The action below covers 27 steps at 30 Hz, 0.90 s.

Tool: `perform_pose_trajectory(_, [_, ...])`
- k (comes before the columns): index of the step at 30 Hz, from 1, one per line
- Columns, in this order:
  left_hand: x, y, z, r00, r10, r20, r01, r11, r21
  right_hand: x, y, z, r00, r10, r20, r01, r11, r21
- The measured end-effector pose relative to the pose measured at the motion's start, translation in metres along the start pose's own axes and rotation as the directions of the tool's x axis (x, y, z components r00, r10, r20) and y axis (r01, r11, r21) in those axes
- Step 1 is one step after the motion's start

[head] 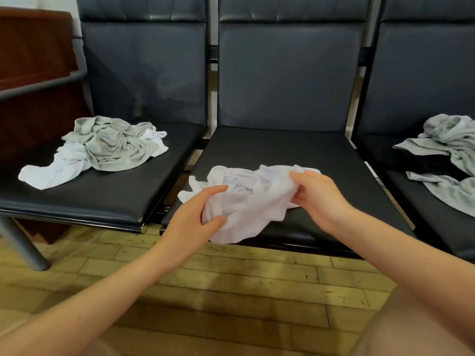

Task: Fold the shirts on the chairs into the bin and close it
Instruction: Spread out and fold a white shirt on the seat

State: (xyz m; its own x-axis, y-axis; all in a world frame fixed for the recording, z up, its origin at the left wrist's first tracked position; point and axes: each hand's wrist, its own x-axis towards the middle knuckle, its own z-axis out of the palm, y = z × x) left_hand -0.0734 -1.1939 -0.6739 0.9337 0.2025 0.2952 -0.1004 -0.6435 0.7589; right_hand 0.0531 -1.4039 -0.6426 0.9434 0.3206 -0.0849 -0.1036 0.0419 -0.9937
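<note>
2 hands (252, 201) gripping crumpled white shirt (246, 199), lying left-right

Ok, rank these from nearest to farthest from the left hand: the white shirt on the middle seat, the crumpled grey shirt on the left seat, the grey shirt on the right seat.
1. White shirt, middle seat, held by the left hand.
2. Crumpled grey shirt, left seat.
3. Grey shirt, right seat, far side.

I seem to be in a waiting room or lobby. In front of me runs a row of linked seats (282, 155) in dark padded leatherette, joined on one metal frame, with a grey steel leg (23, 245) under the row's left end. Left of the seats stands a reddish wooden panel (33, 60), like a counter or bench end. Below the seats the floor (231, 278) is pale wood planks.
</note>
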Motion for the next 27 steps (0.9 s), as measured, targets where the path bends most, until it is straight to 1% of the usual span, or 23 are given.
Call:
perform_pose_trajectory(1, [-0.003,-0.001,0.001,0.999,0.006,0.037,-0.005,1.0,-0.006,-0.001,0.001,-0.007,0.999,0.029,-0.014,-0.03,0.999,-0.046])
perform_pose_trajectory(2, [-0.007,-0.002,0.004,0.996,-0.005,0.088,0.005,1.0,0.0,-0.004,0.004,-0.013,0.999,0.053,-0.01,-0.054,0.985,-0.164])
perform_pose_trajectory(4, [-0.013,-0.005,0.011,0.985,-0.041,0.17,0.032,0.998,0.056,-0.013,0.013,-0.021,0.997,0.06,0.039,-0.036,0.89,-0.454])
perform_pose_trajectory(5, [-0.015,-0.007,0.015,0.982,-0.048,0.183,0.034,0.996,0.077,-0.018,0.016,-0.023,0.997,0.034,0.064,0.006,0.84,-0.542])
perform_pose_trajectory(7, [-0.016,-0.005,0.019,0.984,-0.044,0.17,0.035,0.998,0.056,-0.027,0.019,-0.027,0.992,-0.034,0.125,0.104,0.789,-0.606])
perform_pose_trajectory(10, [-0.014,0.0,0.019,0.988,-0.02,0.151,0.018,1.0,0.015,-0.037,0.016,-0.037,0.977,-0.045,0.208,0.168,0.766,-0.621])
perform_pose_trajectory(11, [-0.014,-0.001,0.019,0.985,-0.002,0.17,-0.004,0.999,0.032,-0.037,0.018,-0.041,0.972,-0.052,0.228,0.194,0.724,-0.662])
perform_pose_trajectory(12, [-0.016,-0.002,0.02,0.978,0.017,0.209,-0.034,0.997,0.075,-0.038,0.019,-0.045,0.966,-0.063,0.251,0.231,0.648,-0.725])
perform_pose_trajectory(14, [-0.02,-0.007,0.022,0.949,0.045,0.311,-0.115,0.971,0.211,-0.041,0.022,-0.051,0.945,-0.094,0.313,0.321,0.439,-0.839])
perform_pose_trajectory(15, [-0.022,-0.01,0.024,0.938,0.05,0.344,-0.148,0.953,0.263,-0.042,0.022,-0.052,0.932,-0.111,0.345,0.362,0.353,-0.863])
perform_pose_trajectory(16, [-0.024,-0.013,0.025,0.932,0.05,0.36,-0.162,0.944,0.288,-0.044,0.023,-0.052,0.921,-0.119,0.372,0.391,0.305,-0.869])
perform_pose_trajectory(17, [-0.025,-0.015,0.026,0.933,0.049,0.356,-0.161,0.944,0.289,-0.045,0.024,-0.052,0.913,-0.12,0.39,0.408,0.295,-0.864])
perform_pose_trajectory(18, [-0.026,-0.015,0.027,0.94,0.052,0.337,-0.149,0.952,0.267,-0.045,0.024,-0.052,0.912,-0.117,0.393,0.409,0.319,-0.855])
perform_pose_trajectory(19, [-0.026,-0.014,0.027,0.951,0.055,0.304,-0.127,0.967,0.223,-0.043,0.024,-0.052,0.92,-0.118,0.375,0.39,0.381,-0.838])
perform_pose_trajectory(21, [-0.024,-0.006,0.026,0.98,0.046,0.196,-0.062,0.995,0.08,-0.035,0.023,-0.051,0.942,-0.141,0.303,0.328,0.56,-0.761])
perform_pose_trajectory(23, [-0.017,0.002,0.024,0.997,-0.023,0.073,0.031,0.993,-0.117,-0.027,0.023,-0.048,0.966,-0.137,0.218,0.248,0.723,-0.644])
perform_pose_trajectory(25, [-0.007,0.004,0.02,0.988,-0.151,0.002,0.144,0.936,-0.323,-0.021,0.024,-0.043,0.982,-0.084,0.17,0.164,0.83,-0.533])
perform_pose_trajectory(27, [0.002,0.005,0.013,0.967,-0.255,-0.03,0.214,0.866,-0.452,-0.017,0.022,-0.039,0.988,-0.064,0.138,0.116,0.901,-0.418])
